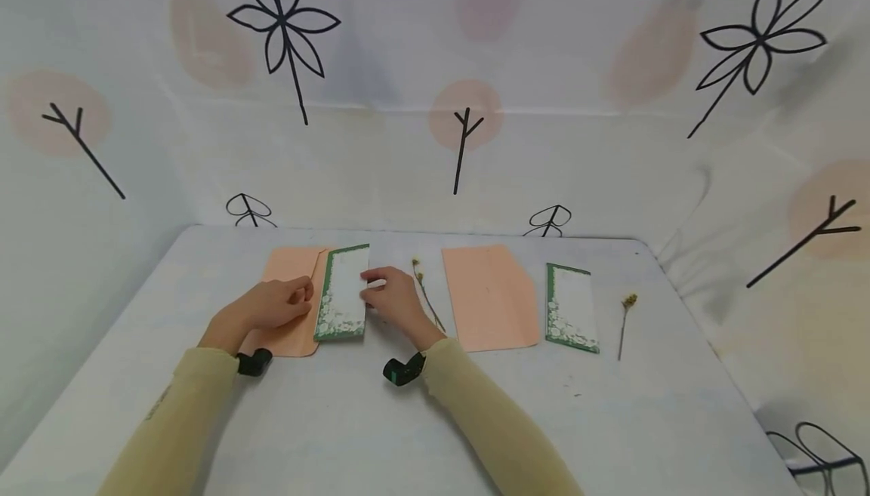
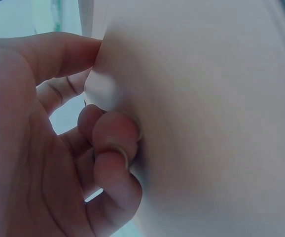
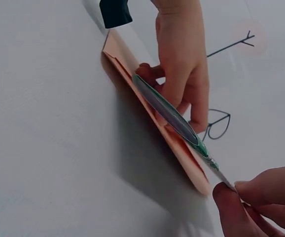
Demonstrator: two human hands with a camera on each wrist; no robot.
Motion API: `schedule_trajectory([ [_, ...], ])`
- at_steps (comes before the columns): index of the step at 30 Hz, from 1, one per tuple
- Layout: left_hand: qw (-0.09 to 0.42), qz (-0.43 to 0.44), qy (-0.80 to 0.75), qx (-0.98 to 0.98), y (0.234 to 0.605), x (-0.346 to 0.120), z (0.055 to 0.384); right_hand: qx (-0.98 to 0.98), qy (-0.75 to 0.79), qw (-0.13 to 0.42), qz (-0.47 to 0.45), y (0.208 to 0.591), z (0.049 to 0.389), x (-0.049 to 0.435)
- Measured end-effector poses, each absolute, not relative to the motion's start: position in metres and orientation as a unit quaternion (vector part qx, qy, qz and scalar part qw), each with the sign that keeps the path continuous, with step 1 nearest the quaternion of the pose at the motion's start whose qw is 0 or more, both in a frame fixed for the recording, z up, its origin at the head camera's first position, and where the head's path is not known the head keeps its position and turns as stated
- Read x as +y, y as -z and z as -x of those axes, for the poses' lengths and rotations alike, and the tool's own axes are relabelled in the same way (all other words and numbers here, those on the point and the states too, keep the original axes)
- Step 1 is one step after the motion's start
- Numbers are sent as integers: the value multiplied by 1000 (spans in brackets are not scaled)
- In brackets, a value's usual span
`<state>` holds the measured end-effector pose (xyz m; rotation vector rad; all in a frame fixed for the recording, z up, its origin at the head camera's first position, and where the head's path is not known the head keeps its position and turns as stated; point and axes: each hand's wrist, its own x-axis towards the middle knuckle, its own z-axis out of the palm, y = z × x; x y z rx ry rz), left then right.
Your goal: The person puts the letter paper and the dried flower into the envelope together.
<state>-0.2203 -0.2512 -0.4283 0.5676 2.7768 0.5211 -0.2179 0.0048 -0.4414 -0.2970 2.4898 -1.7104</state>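
A peach paper envelope (image 1: 288,262) lies at the left of the white table, and my left hand (image 1: 275,303) pinches its edge. That envelope (image 2: 221,123) fills most of the left wrist view. My right hand (image 1: 397,300) pinches the right edge of a white card (image 1: 348,284) with a green floral border. The card overlaps the envelope's right side, and in the right wrist view the card (image 3: 167,111) is bowed and held at the opening edge of the envelope (image 3: 182,160). How far it reaches inside cannot be told.
A dried flower sprig (image 1: 427,296) lies just right of my right hand. Further right are a second peach envelope (image 1: 489,300), another green-bordered card (image 1: 572,315) and a second dried flower (image 1: 625,322). Patterned cloth (image 1: 381,171) hangs behind the table (image 1: 353,420).
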Motion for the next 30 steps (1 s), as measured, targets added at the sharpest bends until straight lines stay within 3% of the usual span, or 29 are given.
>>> schedule_trajectory([
  [30, 140, -173, -212, 952, 429, -250, 227, 864, 483, 33, 136, 447, 220, -32],
])
